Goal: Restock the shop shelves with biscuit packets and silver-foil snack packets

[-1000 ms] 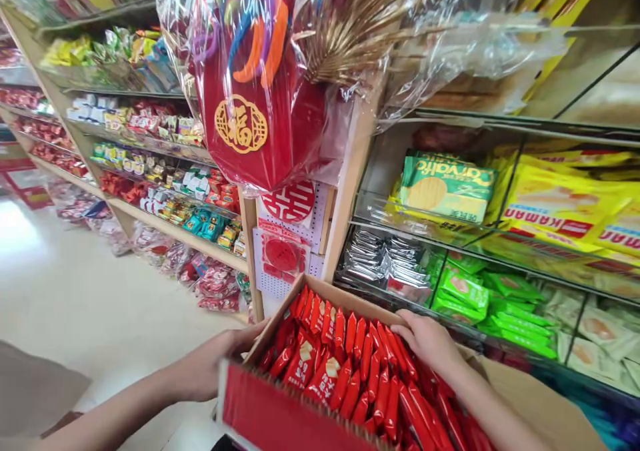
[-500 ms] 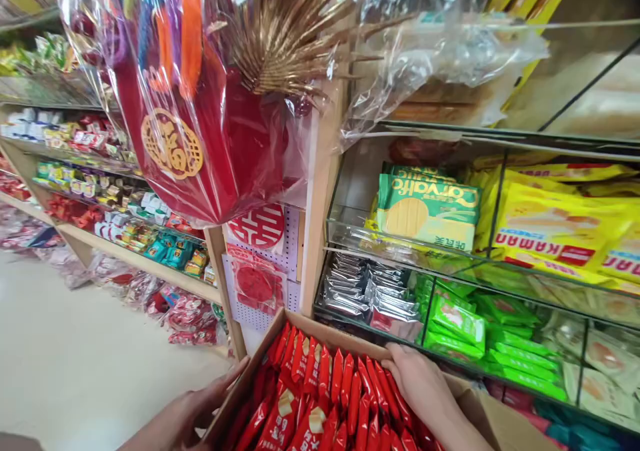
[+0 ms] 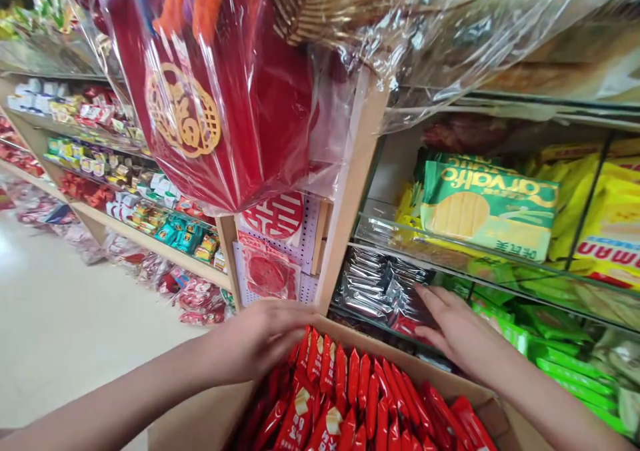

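A cardboard box [image 3: 200, 417] packed with upright red snack packets [image 3: 345, 391] is right below me. My left hand [image 3: 265, 337] is over its far left corner, fingers stretched to the right and holding nothing. Beyond the box, my right hand [image 3: 455, 327] reaches to the lower shelf, its thumb and fingers apart. Its fingertips are at the silver-wrapped packets [image 3: 373, 284] stacked in a compartment; whether they touch is hard to tell. Some red shows at the front of that stack.
Green packets [image 3: 560, 344] fill the compartments at right. Above are a green Larvalfo bag [image 3: 490, 207] and yellow bags [image 3: 610, 217]. A plastic-wrapped red decoration [image 3: 235, 104] hangs low in front. A wooden shelf post [image 3: 350, 191] stands between shelf units; more shelves of sweets line the left.
Both hands have come off the box's sides. The left has moved up and right over the far corner; the right has gone forward to the silver packets. The view has shifted left.
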Action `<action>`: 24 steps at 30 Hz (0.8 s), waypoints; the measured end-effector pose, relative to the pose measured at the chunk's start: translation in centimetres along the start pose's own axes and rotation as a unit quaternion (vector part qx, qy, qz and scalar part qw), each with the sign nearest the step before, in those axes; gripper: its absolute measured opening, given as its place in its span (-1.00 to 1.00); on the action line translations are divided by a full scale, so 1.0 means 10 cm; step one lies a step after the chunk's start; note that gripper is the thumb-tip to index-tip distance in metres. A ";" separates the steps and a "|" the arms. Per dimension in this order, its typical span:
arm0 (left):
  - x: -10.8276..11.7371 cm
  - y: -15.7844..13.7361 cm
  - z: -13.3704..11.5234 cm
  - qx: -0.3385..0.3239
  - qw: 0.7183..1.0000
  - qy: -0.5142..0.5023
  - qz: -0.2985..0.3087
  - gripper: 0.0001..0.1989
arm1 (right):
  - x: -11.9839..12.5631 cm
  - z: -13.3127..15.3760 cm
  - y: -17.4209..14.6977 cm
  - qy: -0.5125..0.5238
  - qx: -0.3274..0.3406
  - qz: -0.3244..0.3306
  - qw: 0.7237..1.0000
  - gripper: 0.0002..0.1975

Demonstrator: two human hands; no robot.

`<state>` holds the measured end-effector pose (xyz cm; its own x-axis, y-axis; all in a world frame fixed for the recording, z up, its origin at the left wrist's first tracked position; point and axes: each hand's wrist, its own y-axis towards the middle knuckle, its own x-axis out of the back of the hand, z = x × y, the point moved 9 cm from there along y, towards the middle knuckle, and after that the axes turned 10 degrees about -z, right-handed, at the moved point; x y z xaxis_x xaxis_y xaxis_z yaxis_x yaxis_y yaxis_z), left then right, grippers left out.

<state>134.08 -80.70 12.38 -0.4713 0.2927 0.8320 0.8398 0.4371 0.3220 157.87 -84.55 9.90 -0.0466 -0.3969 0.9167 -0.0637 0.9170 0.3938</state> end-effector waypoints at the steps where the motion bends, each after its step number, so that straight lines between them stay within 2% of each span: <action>1: -0.12 0.19 -0.17 -0.072 0.997 0.011 0.016 -0.61 | -0.08 -0.05 0.04 0.002 -0.018 0.036 0.999 -0.45; 3: -0.44 0.49 -0.42 -0.186 0.979 0.065 0.046 -0.53 | -0.18 -0.07 0.08 0.013 -0.035 0.080 0.996 -0.44; 4: -0.58 0.63 -0.44 -0.198 0.974 0.103 0.037 -0.49 | -0.19 -0.05 0.09 0.018 -0.038 0.091 0.995 -0.47; 6: -0.83 0.86 -0.35 -0.174 0.967 0.184 0.023 -0.44 | -0.18 -0.01 0.08 0.027 -0.040 0.110 0.993 -0.55; 9: -1.06 0.99 -0.14 -0.122 0.956 0.264 0.050 -0.43 | -0.16 0.04 0.06 0.032 -0.049 0.142 0.988 -0.64; 14: -1.06 0.96 -0.05 -0.101 0.938 0.327 0.048 -0.48 | -0.08 0.07 0.09 0.044 -0.044 0.149 0.987 -0.73; 17: -1.09 0.97 -0.04 -0.090 0.934 0.342 0.048 -0.46 | 0.00 0.01 0.10 0.109 -0.060 0.138 0.983 -0.75; 21: -1.09 0.94 -0.06 -0.087 0.934 0.346 0.027 -0.48 | 0.15 -0.06 0.16 0.231 -0.105 0.047 0.966 -0.71; 24: -0.99 0.81 -0.19 -0.121 0.929 0.350 -0.016 -0.52 | 0.16 0.08 0.26 0.267 -0.073 -0.011 0.961 -0.65</action>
<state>146.07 -81.66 7.59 -0.2776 -0.3794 0.8826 0.9042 0.2074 0.3735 156.87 -82.78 12.31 0.4743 -0.3742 0.7968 0.0842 0.9203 0.3821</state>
